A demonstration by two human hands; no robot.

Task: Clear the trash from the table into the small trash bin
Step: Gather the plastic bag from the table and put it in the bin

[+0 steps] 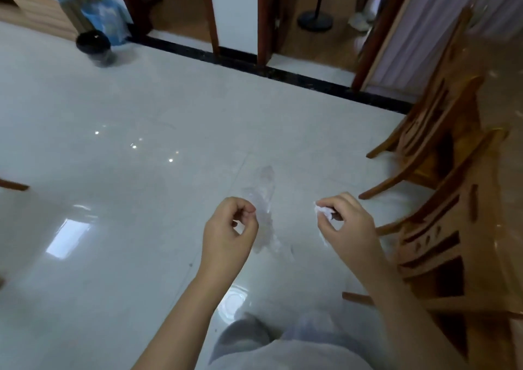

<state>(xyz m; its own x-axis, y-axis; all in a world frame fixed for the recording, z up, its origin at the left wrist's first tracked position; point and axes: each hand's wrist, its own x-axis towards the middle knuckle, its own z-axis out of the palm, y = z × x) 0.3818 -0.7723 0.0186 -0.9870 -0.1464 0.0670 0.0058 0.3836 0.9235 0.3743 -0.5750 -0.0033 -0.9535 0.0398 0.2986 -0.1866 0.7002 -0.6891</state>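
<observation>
My left hand is held out over the floor, its thumb and fingers pinching a crumpled piece of clear plastic that sticks out beyond the fingers. My right hand grips a small wad of white tissue between fingertips and thumb. The small black trash bin stands on the floor far ahead at the upper left, well away from both hands. The wooden table shows only as a strip at the right edge.
Three wooden chairs line the right side beside the table. Glossy white floor tiles stretch between me and the bin. Colourful bags lean behind the bin. Doorways and a black floor stand lie ahead.
</observation>
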